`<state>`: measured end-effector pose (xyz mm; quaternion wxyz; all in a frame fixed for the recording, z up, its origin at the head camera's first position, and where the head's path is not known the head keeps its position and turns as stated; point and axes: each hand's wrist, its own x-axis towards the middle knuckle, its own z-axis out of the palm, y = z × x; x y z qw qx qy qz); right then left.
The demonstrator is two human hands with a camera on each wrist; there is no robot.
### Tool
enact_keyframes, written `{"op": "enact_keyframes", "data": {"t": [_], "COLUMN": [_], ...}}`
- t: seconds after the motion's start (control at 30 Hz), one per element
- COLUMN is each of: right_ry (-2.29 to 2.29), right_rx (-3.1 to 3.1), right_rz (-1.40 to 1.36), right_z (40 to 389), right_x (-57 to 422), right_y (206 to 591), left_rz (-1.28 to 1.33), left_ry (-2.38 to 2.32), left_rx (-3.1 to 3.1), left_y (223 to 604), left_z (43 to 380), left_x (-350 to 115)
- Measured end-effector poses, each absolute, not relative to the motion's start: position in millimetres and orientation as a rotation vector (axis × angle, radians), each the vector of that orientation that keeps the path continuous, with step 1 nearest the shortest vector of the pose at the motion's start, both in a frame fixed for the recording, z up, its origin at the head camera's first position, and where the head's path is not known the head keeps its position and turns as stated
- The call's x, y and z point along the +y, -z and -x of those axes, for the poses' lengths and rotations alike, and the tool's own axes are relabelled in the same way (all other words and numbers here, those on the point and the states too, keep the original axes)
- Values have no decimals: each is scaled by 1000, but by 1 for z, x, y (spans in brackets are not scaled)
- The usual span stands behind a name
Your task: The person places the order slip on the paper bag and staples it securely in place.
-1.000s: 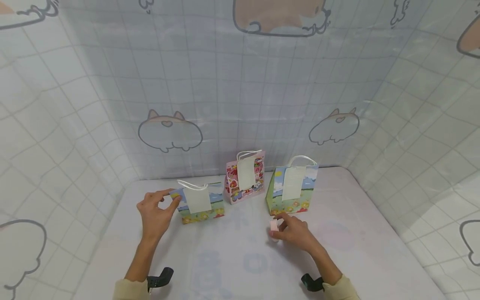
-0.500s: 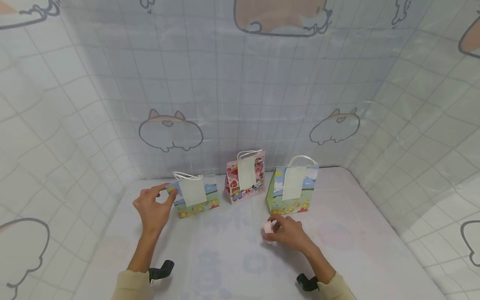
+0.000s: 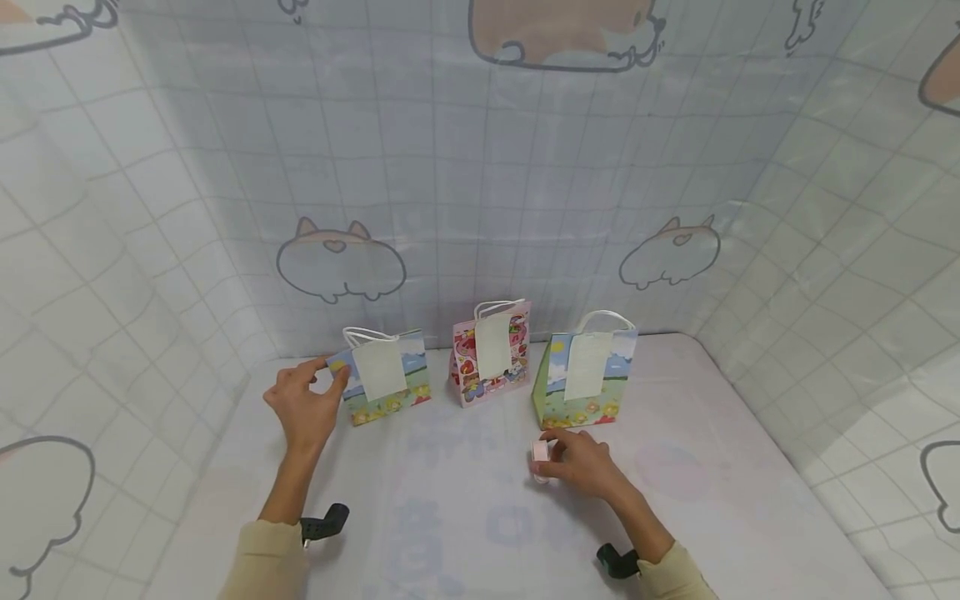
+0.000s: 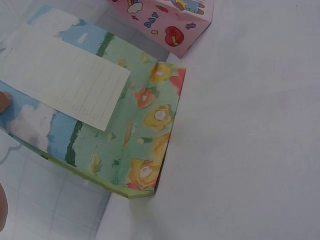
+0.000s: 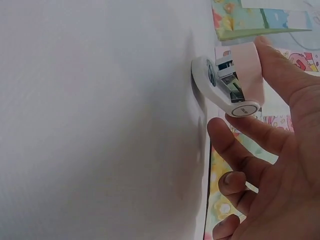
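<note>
My left hand (image 3: 303, 408) pinches the upper left edge of a paper gift bag (image 3: 416, 392) printed with sky, grass and flowers. A blank lined note (image 4: 65, 75) covers part of its front in the left wrist view, and white cord handles (image 3: 367, 335) rise from the top. The bag leans slightly. Between thumb and forefinger, my right hand (image 3: 585, 463) holds a small pink and white stapler (image 5: 248, 70), its jaw gaping in the right wrist view and its white base close against the tabletop. The other right fingers are loosely bent.
A pink cartoon gift bag (image 3: 465, 367) stands at the back centre, and a second landscape bag (image 3: 555, 400) stands right of it, behind my right hand. Both carry white notes. A patterned curtain (image 3: 480, 183) encloses the back and sides of the white table (image 3: 465, 517).
My left hand has carried the landscape bag back and left, toward the rear of the table. My right hand, with the stapler, has shifted slightly left and then a little back right.
</note>
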<state>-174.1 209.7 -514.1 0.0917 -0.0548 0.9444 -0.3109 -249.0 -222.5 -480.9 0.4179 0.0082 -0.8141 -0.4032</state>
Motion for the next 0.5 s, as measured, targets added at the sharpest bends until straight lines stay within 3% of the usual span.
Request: {"op": "enact_keyframes", "data": {"t": [0.5], "right_ry": [941], "right_rx": [2808], "right_rz": [85], "right_z": [179], "right_x": [217], "right_y": [518], "left_rz": [11], "left_ry": [1019], "left_rx": [-2054], "left_y": [482], "left_z": [243], "left_x": [-220]}}
